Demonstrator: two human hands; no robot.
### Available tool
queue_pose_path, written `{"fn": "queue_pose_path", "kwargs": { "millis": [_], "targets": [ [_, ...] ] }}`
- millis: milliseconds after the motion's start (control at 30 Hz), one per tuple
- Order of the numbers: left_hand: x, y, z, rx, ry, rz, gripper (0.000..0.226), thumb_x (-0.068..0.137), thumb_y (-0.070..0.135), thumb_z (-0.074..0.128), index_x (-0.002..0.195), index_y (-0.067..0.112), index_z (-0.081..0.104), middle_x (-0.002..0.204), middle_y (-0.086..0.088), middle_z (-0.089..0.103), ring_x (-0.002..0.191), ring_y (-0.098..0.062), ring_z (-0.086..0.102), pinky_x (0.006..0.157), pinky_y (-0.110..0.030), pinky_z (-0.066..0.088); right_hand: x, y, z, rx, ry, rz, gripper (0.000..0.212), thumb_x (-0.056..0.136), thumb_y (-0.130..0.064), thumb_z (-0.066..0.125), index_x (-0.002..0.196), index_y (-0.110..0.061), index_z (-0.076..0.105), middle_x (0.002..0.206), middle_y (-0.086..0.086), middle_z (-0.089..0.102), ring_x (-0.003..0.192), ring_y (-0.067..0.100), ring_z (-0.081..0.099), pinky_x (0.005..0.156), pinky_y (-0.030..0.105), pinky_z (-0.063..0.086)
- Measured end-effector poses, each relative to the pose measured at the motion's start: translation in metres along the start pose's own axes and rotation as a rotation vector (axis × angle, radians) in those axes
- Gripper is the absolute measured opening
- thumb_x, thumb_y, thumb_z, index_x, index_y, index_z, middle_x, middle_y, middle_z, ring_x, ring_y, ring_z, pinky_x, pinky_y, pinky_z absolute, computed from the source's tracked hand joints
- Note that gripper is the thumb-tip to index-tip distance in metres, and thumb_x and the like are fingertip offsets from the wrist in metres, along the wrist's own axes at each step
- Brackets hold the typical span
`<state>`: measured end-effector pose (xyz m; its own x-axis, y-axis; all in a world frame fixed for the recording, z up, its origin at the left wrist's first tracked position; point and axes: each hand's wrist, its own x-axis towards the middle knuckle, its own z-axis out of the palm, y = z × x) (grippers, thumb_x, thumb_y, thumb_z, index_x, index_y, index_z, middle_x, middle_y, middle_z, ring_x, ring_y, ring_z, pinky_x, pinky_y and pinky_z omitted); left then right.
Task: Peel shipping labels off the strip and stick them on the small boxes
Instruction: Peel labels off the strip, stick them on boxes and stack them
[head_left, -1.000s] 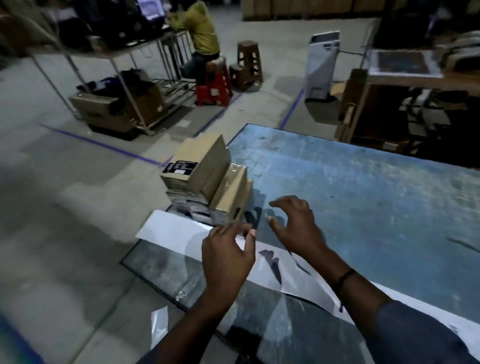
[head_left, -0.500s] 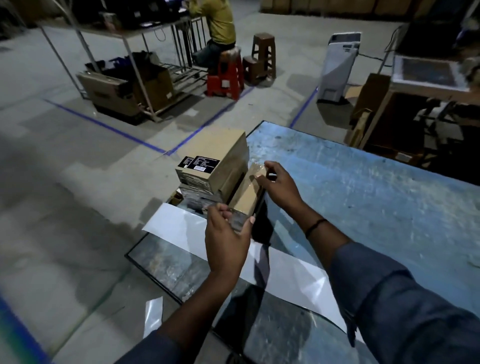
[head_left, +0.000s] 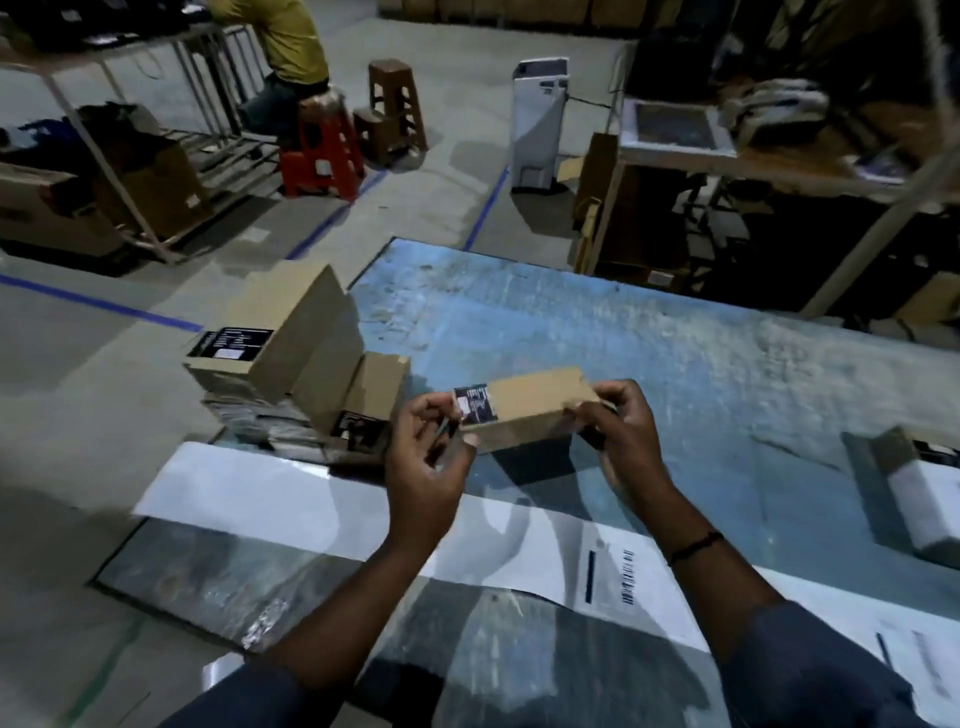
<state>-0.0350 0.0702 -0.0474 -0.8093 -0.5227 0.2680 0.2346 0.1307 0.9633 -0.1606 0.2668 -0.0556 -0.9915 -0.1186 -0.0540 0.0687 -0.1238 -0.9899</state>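
Gripping the small brown cardboard box (head_left: 530, 410) by its ends in my left hand (head_left: 426, 478) and right hand (head_left: 628, 447), I should turn its plain face level towards the long white label strip (head_left: 260, 493).

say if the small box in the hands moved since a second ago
Yes. The small box moved right, off the box stack, and is held over the blue table.

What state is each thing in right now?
Small box, lifted above the table, held at both ends.
Left hand, grip on the box's left end.
Right hand, grip on the box's right end.
Label strip, flat on the table, a printed label on it.
Box pile, stacked at the table's left corner.
Far-right box, resting on the table, white label on it.
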Motion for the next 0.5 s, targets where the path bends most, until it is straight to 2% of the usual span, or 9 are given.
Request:
{"fn": "queue_pose_path", "kwargs": {
  "millis": [100, 200, 267, 333, 433, 500],
  "targets": [
    [0.001, -0.006, 0.024, -0.074, 0.039, -0.141, 0.036, 0.092, 0.003, 0.075, 0.122, 0.017, 0.060, 0.123, -0.011, 0.066, 0.118, -0.018, 0.067, 0.108, -0.041, 0.053, -0.018, 0.012, -0.037, -0.109, 0.012, -0.068, 0.029, 0.070, -0.019, 0.085, 0.089, -0.025, 0.063, 0.100, -0.001, 0.068, 0.100, 0.020, 0.064, 0.089, 0.044, 0.051],
    [0.000, -0.016, 0.044, -0.061, -0.061, -0.182, 0.041, 0.093, -0.008, 0.069, 0.128, 0.011, 0.059, 0.132, -0.013, 0.065, 0.123, -0.018, 0.067, 0.109, -0.038, 0.052, -0.033, 0.021, -0.069, -0.252, 0.051, -0.075, 0.032, 0.081, 0.001, 0.082, 0.106, -0.008, 0.063, 0.113, 0.002, 0.070, 0.110, 0.010, 0.066, 0.101, 0.040, 0.052],
    [-0.002, -0.019, 0.055, -0.058, -0.126, -0.198, 0.046, 0.092, -0.014, 0.066, 0.128, 0.012, 0.059, 0.134, -0.009, 0.066, 0.124, -0.017, 0.067, 0.107, -0.033, 0.052, -0.039, 0.024, -0.084, -0.301, 0.095, -0.071, 0.033, 0.084, 0.001, 0.080, 0.111, -0.009, 0.064, 0.118, 0.001, 0.071, 0.113, 0.011, 0.066, 0.101, 0.039, 0.053],
    [-0.002, -0.020, 0.062, -0.071, -0.145, -0.227, 0.052, 0.089, -0.019, 0.064, 0.127, 0.016, 0.060, 0.136, -0.005, 0.065, 0.124, -0.016, 0.067, 0.104, -0.029, 0.053, -0.040, 0.026, -0.091, -0.371, 0.083, -0.100, 0.035, 0.084, -0.005, 0.081, 0.115, -0.016, 0.067, 0.124, -0.001, 0.069, 0.117, 0.012, 0.065, 0.102, 0.036, 0.053],
    [0.004, -0.023, 0.087, -0.070, -0.233, -0.255, 0.059, 0.088, -0.022, 0.062, 0.130, 0.020, 0.061, 0.141, 0.000, 0.063, 0.126, -0.015, 0.065, 0.103, -0.028, 0.053, -0.032, 0.024, -0.110, -0.503, 0.116, -0.142, 0.046, 0.082, -0.011, 0.084, 0.123, -0.024, 0.068, 0.132, -0.003, 0.061, 0.120, 0.009, 0.061, 0.103, 0.030, 0.051],
    [0.014, -0.026, 0.107, -0.044, -0.290, -0.245, 0.062, 0.088, -0.023, 0.060, 0.135, 0.016, 0.059, 0.144, 0.000, 0.061, 0.129, -0.017, 0.062, 0.106, -0.026, 0.051, -0.023, 0.018, -0.121, -0.587, 0.132, -0.156, 0.052, 0.081, -0.011, 0.084, 0.130, -0.022, 0.067, 0.134, 0.000, 0.057, 0.120, 0.012, 0.060, 0.103, 0.028, 0.049]
  ]
}}
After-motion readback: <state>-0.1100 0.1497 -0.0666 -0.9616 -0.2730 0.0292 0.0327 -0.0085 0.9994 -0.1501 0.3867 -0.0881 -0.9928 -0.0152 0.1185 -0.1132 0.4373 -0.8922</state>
